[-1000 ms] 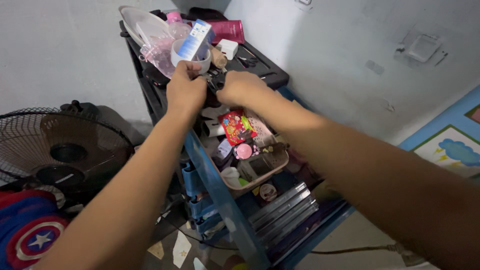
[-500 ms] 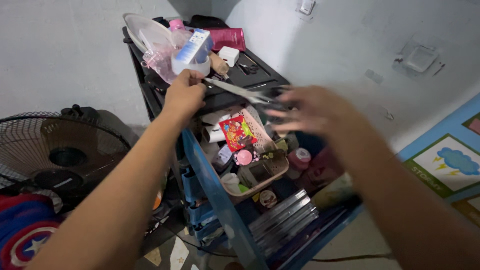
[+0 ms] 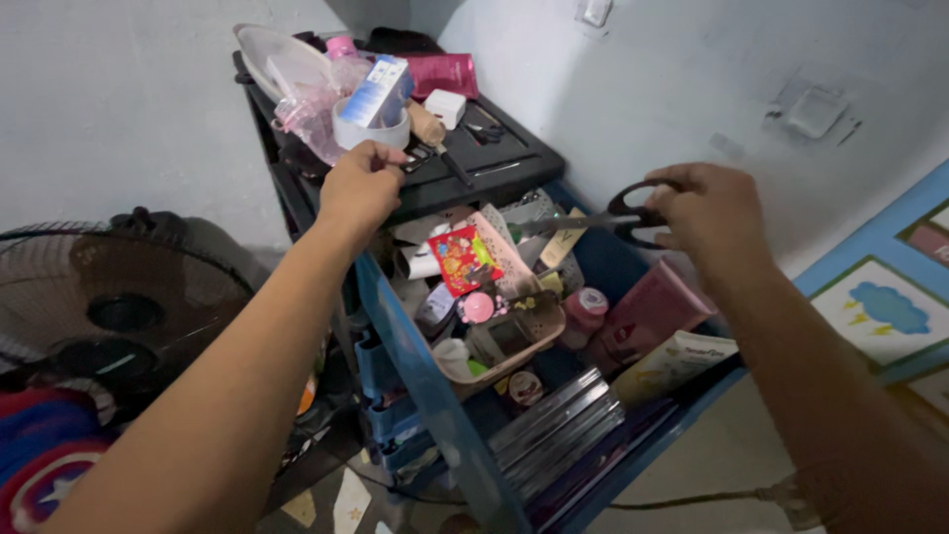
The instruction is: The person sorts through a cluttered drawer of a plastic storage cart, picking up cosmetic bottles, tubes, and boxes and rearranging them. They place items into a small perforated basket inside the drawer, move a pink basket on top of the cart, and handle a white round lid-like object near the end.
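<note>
Nearest lay the open blue drawer (image 3: 425,396), crowded with odds and ends: a beige perforated basket (image 3: 539,331) holding a red printed packet (image 3: 457,259), and to its right a pink tube (image 3: 647,311) leaning beside a pale packet (image 3: 677,358). Above the right side of that drawer, the right hand (image 3: 707,213) was clenched around the black handles of a pair of scissors (image 3: 593,220), whose blades pointed left over the drawer's clutter, clear of everything below. Further back and to the left, the left hand (image 3: 358,188) rested at the front edge of the black drawer-unit top (image 3: 504,158), fingers pinched on a small dark object (image 3: 420,158) too small to make out. Just behind it stood a white cup (image 3: 371,129) with a blue-and-white box (image 3: 376,87) inside. At far left stood a dark fan (image 3: 114,316).
</note>
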